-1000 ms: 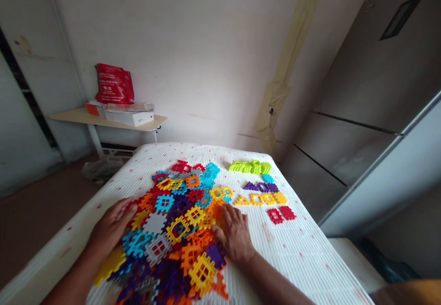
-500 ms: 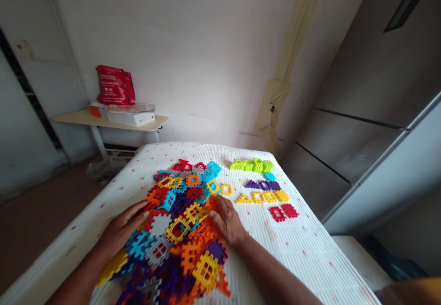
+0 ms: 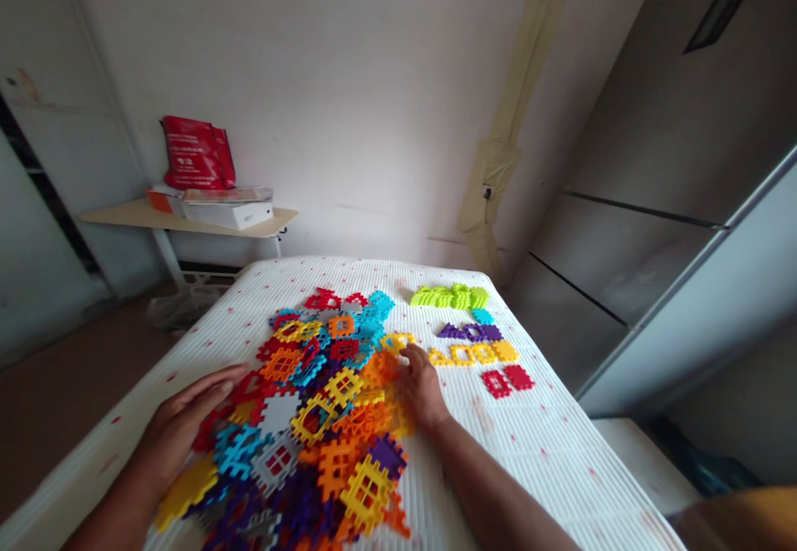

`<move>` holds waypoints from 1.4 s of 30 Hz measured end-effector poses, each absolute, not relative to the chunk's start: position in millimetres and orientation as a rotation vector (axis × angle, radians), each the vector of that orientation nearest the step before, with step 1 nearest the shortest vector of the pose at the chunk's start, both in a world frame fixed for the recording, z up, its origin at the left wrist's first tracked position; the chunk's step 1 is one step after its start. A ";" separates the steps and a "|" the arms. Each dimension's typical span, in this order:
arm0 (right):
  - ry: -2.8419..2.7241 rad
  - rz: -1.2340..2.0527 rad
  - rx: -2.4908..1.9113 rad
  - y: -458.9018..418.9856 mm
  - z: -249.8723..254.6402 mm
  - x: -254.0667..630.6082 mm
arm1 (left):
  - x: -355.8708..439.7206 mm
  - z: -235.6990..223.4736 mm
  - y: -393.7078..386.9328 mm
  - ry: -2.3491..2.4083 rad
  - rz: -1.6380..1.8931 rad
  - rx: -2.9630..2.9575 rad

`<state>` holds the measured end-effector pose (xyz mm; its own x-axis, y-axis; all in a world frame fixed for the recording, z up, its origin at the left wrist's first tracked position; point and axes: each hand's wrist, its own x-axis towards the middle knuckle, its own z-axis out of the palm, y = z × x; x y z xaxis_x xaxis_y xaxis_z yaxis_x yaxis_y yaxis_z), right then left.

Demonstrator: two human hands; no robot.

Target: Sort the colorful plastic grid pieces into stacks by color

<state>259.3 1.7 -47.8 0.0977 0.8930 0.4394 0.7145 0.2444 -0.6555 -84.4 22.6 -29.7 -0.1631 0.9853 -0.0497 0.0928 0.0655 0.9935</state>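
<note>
Colourful plastic interlocking building pieces, with notched edges, lie in a mixed pile (image 3: 336,418) in front of me. My left hand (image 3: 183,418) rests at the pile's left side, fingers stretched out and thumb apart, beside red pieces (image 3: 249,389). At the right edge of the pile, my right hand (image 3: 424,389) has bent fingers closed at a yellow frame piece (image 3: 397,340); its grip is partly hidden. Rows sorted by colour stand to the right: green pieces (image 3: 452,296), purple pieces (image 3: 471,332), yellow pieces (image 3: 476,354) and red pieces (image 3: 507,381). One blue piece (image 3: 482,316) lies among them.
The pieces lie on a bed-like surface with a white ribbed, red-dotted cover (image 3: 491,468). Behind left, a small table (image 3: 130,212) carries a red bag (image 3: 198,154) and a white box (image 3: 230,214). A grey refrigerator (image 3: 628,227) stands at the right.
My right hand has shifted from over the orange pieces to the yellow frame piece, its fingers bending. That yellow piece has moved slightly right. My left hand has drawn back a little leftward.
</note>
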 end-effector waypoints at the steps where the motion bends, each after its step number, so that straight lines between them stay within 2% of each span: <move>1: -1.684 0.242 -1.561 6.5 -47.3 260.2 | -85.6 -31.5 23.5 1.437 1.234 1.148; 10: -1.906 0.110 -1.989 30.7 -33.0 254.5 | -75.6 -19.0 20.5 1.519 1.225 1.081; 24: -1.829 0.029 -1.850 31.5 -31.4 258.1 | -100.2 -58.3 39.4 1.434 1.194 1.125; 32: -1.781 -0.032 -1.811 -28.4 -12.8 304.1 | -106.2 -67.4 44.3 1.402 1.152 1.035; 37: -1.788 0.101 -1.833 -68.7 -25.4 323.0 | -103.8 -64.1 42.7 1.438 1.139 1.086; 42: -1.645 0.165 -1.719 -70.7 -19.5 349.4 | -104.5 -68.3 44.7 1.454 1.144 1.094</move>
